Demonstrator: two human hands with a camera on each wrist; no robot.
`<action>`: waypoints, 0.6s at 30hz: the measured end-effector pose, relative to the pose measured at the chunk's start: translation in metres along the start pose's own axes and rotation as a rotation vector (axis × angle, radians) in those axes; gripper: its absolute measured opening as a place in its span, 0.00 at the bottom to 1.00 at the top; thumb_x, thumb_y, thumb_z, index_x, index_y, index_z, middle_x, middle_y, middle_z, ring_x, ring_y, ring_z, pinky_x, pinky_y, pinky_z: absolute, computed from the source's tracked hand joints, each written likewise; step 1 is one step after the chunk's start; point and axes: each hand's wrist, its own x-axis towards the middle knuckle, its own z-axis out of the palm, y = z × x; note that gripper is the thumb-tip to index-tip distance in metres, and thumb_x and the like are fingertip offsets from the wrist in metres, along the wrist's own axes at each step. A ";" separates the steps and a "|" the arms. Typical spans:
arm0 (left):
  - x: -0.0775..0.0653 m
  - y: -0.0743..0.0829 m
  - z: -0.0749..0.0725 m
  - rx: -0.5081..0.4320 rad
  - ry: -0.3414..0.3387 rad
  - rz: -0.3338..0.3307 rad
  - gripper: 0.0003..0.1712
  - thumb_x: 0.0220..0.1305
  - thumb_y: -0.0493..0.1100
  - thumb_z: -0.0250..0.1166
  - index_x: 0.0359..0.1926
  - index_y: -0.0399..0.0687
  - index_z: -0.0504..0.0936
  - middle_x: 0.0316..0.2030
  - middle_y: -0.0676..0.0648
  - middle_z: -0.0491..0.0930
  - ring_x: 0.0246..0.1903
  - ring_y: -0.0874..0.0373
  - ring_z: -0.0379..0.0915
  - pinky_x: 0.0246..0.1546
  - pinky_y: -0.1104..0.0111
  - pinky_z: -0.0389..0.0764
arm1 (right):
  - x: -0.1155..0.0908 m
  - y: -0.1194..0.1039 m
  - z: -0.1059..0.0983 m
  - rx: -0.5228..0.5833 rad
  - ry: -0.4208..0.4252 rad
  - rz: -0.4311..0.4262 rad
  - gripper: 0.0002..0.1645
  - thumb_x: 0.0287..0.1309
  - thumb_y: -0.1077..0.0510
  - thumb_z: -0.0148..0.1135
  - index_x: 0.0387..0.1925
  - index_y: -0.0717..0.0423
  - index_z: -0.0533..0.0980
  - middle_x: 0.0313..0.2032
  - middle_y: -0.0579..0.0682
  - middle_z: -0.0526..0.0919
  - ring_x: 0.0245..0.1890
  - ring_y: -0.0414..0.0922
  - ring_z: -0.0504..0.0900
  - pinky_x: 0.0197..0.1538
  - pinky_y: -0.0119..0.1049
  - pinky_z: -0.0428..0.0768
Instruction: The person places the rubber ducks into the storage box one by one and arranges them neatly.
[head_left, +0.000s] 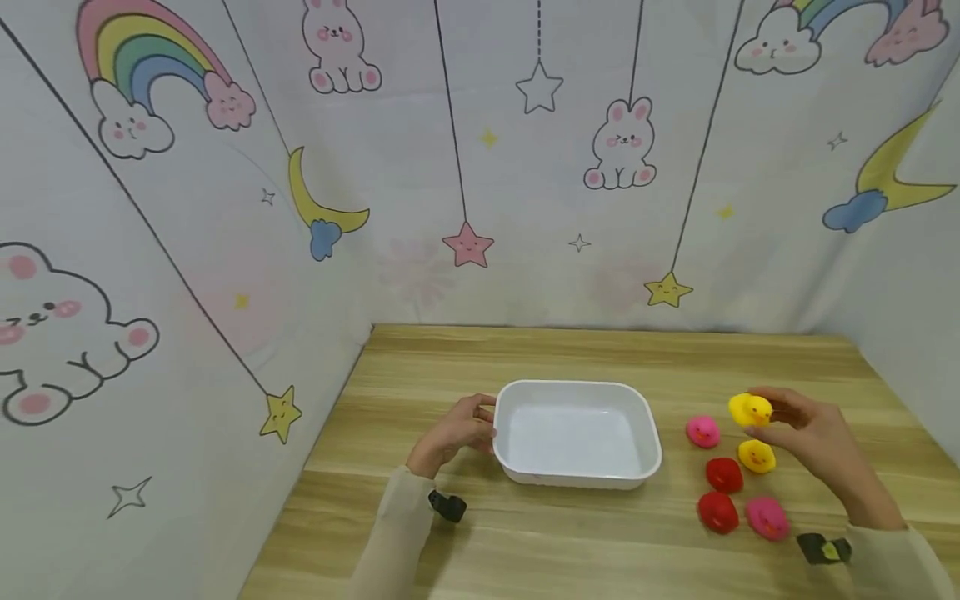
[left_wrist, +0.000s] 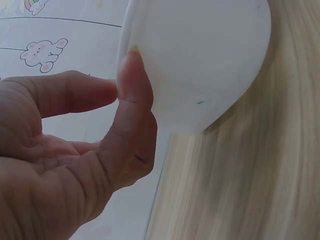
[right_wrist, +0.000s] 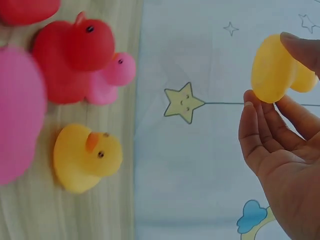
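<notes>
My right hand (head_left: 813, 429) holds a yellow rubber duck (head_left: 750, 409) above the table, with the thumb on one side and the fingertips on the other. In the right wrist view this held duck (right_wrist: 273, 70) shows its smooth underside. My left hand (head_left: 459, 429) is at the left end of a white rectangular tub (head_left: 577, 481). Its thumb and fingers (left_wrist: 131, 85) grip the tub at the rim and outer wall. Below the right hand lie another yellow duck (head_left: 757, 457), two pink ducks (head_left: 703, 432) and two red ducks (head_left: 718, 512).
The tub stands on a wood-grain table (head_left: 570, 542), left of the ducks. A white cloth with cartoon rabbits and stars (head_left: 525, 192) hangs behind and along both sides. Dark straps (head_left: 447, 506) are around the wrists.
</notes>
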 end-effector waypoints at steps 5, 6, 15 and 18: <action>-0.001 -0.002 0.001 -0.001 0.005 -0.007 0.35 0.58 0.24 0.58 0.67 0.22 0.62 0.49 0.26 0.73 0.34 0.47 0.79 0.31 0.62 0.89 | 0.009 -0.010 0.008 0.020 -0.017 -0.006 0.28 0.60 0.63 0.71 0.60 0.67 0.75 0.45 0.26 0.81 0.46 0.23 0.76 0.43 0.17 0.78; -0.001 -0.003 0.001 0.000 0.004 -0.007 0.35 0.58 0.24 0.58 0.68 0.22 0.61 0.49 0.26 0.72 0.34 0.47 0.79 0.32 0.61 0.89 | 0.011 -0.013 0.011 0.013 -0.020 -0.012 0.28 0.60 0.62 0.71 0.60 0.68 0.75 0.45 0.27 0.81 0.47 0.22 0.75 0.44 0.16 0.78; -0.002 0.000 0.001 0.002 0.016 -0.014 0.35 0.57 0.24 0.58 0.67 0.22 0.62 0.50 0.26 0.72 0.36 0.44 0.80 0.35 0.58 0.90 | 0.039 -0.046 0.031 -0.077 -0.093 0.037 0.33 0.60 0.51 0.73 0.62 0.63 0.75 0.54 0.49 0.82 0.59 0.52 0.75 0.57 0.40 0.80; -0.002 0.002 0.001 0.008 0.025 -0.019 0.34 0.58 0.24 0.58 0.67 0.23 0.62 0.50 0.26 0.73 0.35 0.43 0.80 0.36 0.56 0.90 | 0.049 -0.055 0.040 -0.069 -0.118 0.018 0.33 0.60 0.52 0.73 0.62 0.64 0.75 0.57 0.60 0.80 0.61 0.63 0.73 0.61 0.52 0.78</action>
